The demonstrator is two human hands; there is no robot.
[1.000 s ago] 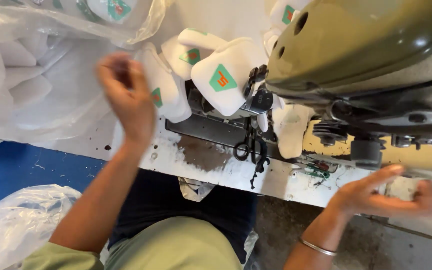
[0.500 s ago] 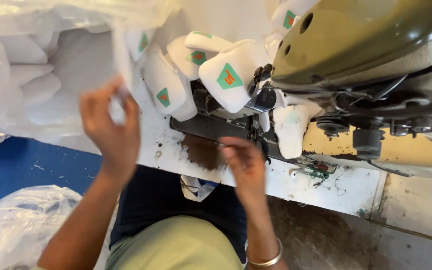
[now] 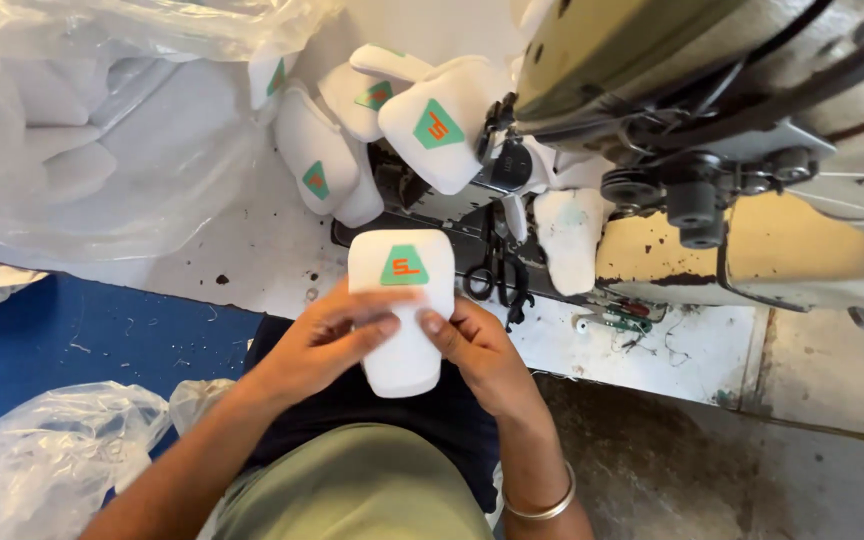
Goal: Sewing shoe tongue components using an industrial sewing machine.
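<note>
Over my lap, near the table's front edge, I have a white padded piece (image 3: pixel 402 310) pinched between both hands; it carries a green patch with an orange mark and lies flat, its far end pointing at the sewing machine (image 3: pixel 752 130). My left hand (image 3: pixel 327 340) lies curled over its left side, thumb and fingers closed on the edge, and my right hand (image 3: pixel 477 350) grips the right side the same way, a metal bangle (image 3: pixel 542 505) at that wrist. Both holds are light, fingertip holds on soft padding, so I judge the piece could buckle or slip down onto my knees if either hand loosens. Just beyond it on the table (image 3: pixel 252 250), black scissors (image 3: pixel 497 270) lie close to my right fingers; a careless reach could catch the blades or knock them off the edge. Farther off, more white pieces (image 3: pixel 372 120) with the same patches lean in a loose heap against the machine, and I think a nudge might tip them toward me. On the left, a clear plastic bag (image 3: pixel 102 130) full of white pieces sags over the table, and another bag (image 3: pixel 42 460) lies on the blue floor; a dropped piece could get lost among them. Thread scraps and dark stains on the table could dirty the white fabric.
</note>
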